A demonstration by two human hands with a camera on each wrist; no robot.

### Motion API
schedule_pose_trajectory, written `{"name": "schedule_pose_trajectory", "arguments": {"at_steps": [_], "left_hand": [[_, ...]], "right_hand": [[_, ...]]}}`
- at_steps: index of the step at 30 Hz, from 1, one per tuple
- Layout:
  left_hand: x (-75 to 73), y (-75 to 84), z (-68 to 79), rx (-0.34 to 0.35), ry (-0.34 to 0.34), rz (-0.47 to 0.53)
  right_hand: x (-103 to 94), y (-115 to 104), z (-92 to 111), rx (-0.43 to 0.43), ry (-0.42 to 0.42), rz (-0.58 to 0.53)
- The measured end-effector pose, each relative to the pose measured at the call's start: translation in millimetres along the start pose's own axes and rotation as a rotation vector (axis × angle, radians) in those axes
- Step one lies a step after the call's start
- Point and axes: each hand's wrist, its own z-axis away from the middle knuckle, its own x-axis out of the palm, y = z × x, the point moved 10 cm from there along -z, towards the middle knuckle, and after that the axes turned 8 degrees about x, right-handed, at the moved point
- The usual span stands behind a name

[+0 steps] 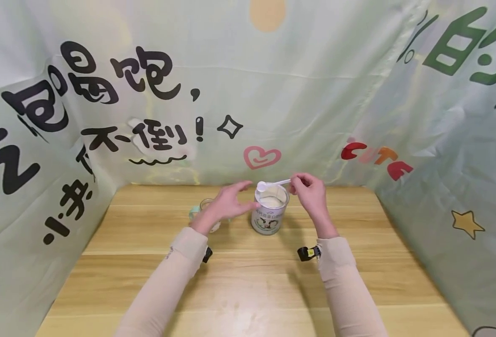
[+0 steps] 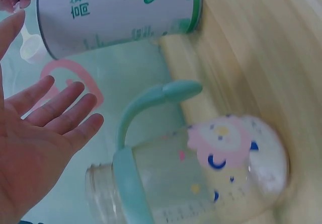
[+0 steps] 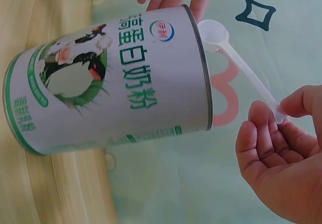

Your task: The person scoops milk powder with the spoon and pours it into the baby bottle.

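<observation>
An open can of milk powder stands upright on the table, pale powder showing inside its rim. Above that rim my right hand pinches the end of a white measuring scoop between thumb and fingers. The scoop's bowl is over the far left part of the can mouth. My left hand is at the can's left side, fingers spread and fairly straight, thumb right at the rim. Below it, partly hidden in the head view, is a clear baby bottle with mint-green handles, an uncapped neck and white powder at its bottom.
The wooden table meets printed fabric walls at its back and sides. A small black camera sits at my right wrist, and another shows at the left.
</observation>
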Motion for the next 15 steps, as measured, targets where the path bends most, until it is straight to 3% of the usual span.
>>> {"name": "schedule_pose_trajectory", "arguments": {"at_steps": [15], "left_hand": [[20.0, 11.5, -12.1, 0.036, -0.022, -0.005]], "right_hand": [[-18.0, 8.0, -0.7, -0.026, 0.017, 0.034]]}}
